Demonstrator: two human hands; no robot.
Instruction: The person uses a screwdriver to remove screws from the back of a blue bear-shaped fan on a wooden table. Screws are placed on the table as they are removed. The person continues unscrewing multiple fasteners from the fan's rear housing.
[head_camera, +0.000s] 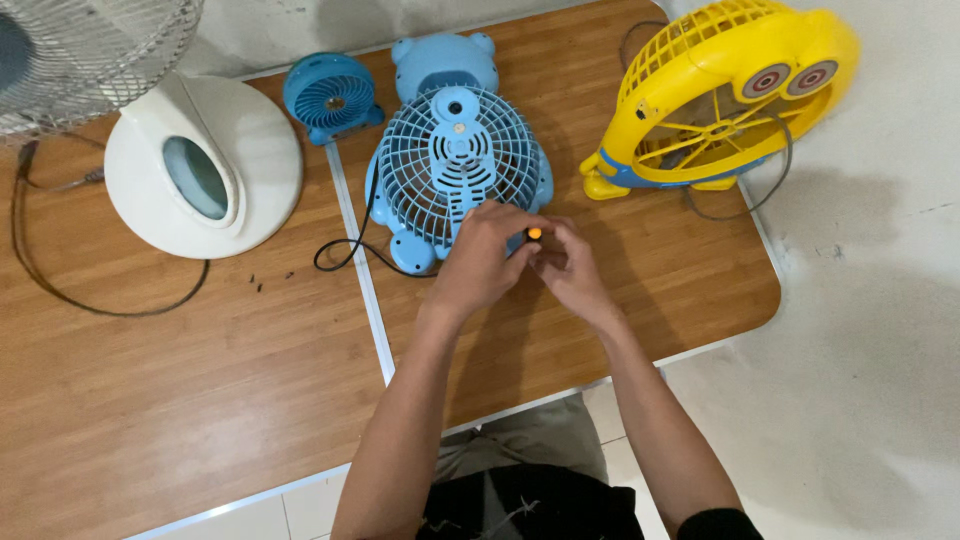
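Both hands meet over the lower edge of a light blue bear-shaped fan (452, 150) lying grille-up on the wooden counter (200, 400). The left hand (478, 262) is clenched around a small tool with an orange tip (535, 233), which sticks out just past its fingers (500, 215). The right hand (568, 268) curls its fingers (548, 255) against the same tool from the other side, touching the left hand. The fan's grille sits directly beyond the fingertips, touching or nearly touching them. A black cord (340, 255) loops to the left of the fingers. Farther beyond and left stands a small round blue fan (330, 97), then a white fan base (205, 165). Right of the fingers lies a yellow fan (725, 90) with 2 round eyes.
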